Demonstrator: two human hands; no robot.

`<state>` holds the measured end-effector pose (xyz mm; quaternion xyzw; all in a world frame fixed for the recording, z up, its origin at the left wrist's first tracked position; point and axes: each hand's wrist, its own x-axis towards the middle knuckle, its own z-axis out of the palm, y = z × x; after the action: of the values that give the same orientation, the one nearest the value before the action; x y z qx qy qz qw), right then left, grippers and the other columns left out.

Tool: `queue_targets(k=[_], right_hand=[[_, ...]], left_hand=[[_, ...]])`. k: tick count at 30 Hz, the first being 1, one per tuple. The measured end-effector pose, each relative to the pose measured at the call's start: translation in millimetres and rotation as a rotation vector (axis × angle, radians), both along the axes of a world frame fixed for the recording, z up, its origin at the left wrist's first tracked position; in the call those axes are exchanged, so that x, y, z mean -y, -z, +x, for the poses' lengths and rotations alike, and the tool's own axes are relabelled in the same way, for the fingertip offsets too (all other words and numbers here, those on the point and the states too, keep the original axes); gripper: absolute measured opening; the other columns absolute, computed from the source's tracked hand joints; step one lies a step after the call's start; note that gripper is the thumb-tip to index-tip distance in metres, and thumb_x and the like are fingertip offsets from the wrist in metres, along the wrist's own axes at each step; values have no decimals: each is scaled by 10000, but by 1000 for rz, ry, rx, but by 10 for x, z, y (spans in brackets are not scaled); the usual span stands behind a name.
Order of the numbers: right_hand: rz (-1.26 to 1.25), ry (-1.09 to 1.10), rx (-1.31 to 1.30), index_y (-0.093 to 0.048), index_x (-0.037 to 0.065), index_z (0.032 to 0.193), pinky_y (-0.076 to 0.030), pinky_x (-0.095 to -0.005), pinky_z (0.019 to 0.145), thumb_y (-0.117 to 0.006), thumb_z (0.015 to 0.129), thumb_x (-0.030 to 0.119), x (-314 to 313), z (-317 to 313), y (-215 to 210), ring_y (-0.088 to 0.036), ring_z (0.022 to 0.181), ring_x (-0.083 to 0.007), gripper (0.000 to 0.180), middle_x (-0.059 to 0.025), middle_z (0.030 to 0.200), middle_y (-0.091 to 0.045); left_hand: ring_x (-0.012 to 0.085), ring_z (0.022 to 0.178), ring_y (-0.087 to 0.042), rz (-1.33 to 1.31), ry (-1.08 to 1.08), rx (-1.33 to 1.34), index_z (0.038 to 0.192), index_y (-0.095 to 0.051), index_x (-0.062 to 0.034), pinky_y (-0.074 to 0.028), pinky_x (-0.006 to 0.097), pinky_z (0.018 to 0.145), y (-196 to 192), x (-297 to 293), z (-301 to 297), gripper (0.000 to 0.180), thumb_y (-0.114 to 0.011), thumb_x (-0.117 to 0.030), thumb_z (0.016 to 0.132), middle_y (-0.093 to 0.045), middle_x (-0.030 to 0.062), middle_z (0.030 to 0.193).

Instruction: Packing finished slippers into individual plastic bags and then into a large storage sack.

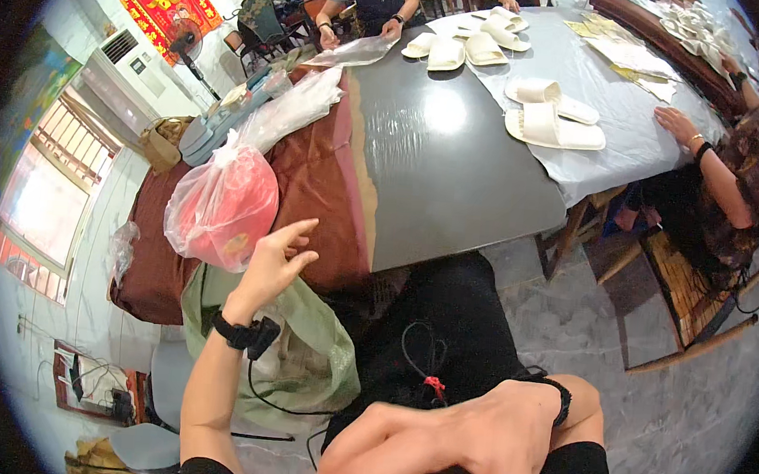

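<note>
My left hand (272, 266) is raised in front of the table's near left corner, its fingers loosely bent and apart with nothing in them. A black band with a small dark device sits on that wrist. Just beyond the hand, a clear plastic bag (215, 175) with pink-red contents rests on the brown cloth (311, 200). Below it gapes a green woven sack (331, 345) with pale things inside. My right hand (443, 443) is large and close, back side up, above my dark-clothed lap; its fingertips run out of the lower edge, so any grip is hidden.
White slippers (553, 126) lie on the grey table (454, 189) and its plastic sheet. Clear plastic bags (291, 110) lie along the left side. A person across handles a clear bag (358, 53); another person's hand (678, 127) rests at the right. A wooden chair (687, 288) stands at right.
</note>
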<state>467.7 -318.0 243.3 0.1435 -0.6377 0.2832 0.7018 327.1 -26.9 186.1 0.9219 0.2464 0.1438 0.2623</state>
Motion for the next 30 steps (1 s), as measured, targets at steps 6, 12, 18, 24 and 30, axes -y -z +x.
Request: queue_targets(k=[6, 12, 18, 24, 30], right_hand=[[-617, 887, 468, -568, 94, 1412, -524, -412, 967, -652, 832, -113, -254, 855, 522, -622, 1104, -293, 622, -182, 1532, -401], [-835, 1523, 640, -542, 72, 1404, -463, -444, 1008, -690, 888, 28, -609, 1737, 1541, -563, 1177, -322, 539, -164, 1473, -464], [-988, 1772, 712, -618, 74, 1313, -424, -451, 989, -749, 866, 198, -718, 2021, 1985, -544, 1199, -304, 482, -105, 1364, -578], [-1000, 1762, 697, -657, 49, 1247, -441, -421, 950, -756, 860, 225, -775, 1981, 1940, -584, 1150, -282, 437, -69, 1294, -646], [-995, 1773, 757, -692, 46, 1191, -441, -411, 938, -777, 838, 241, -773, 1984, 1938, -584, 1140, -270, 412, -51, 1288, -650]], left_hand=[[267, 1266, -595, 10, 21, 40, 1438, -546, -76, -557, 363, 937, -152, -555, 542, 587, -741, -67, 884, -577, 144, 1436], [488, 1479, -276, 296, -17, 8, 1461, -518, -119, -291, 500, 1207, 229, -1429, 1126, 731, -813, -181, 795, -250, 318, 1608], [516, 1523, -29, 260, -282, -133, 1505, -477, -292, -243, 805, 1062, 540, -1925, 1787, 793, -833, -332, 797, -5, 171, 1698], [435, 1554, 60, 449, -378, -230, 1441, -576, -297, -146, 864, 1041, 524, -2275, 2158, 675, -806, -405, 815, 33, 124, 1712], [392, 1563, -35, 353, -511, -271, 1495, -500, -164, -124, 859, 1051, 699, -2534, 2306, 728, -754, -433, 868, -141, 132, 1693]])
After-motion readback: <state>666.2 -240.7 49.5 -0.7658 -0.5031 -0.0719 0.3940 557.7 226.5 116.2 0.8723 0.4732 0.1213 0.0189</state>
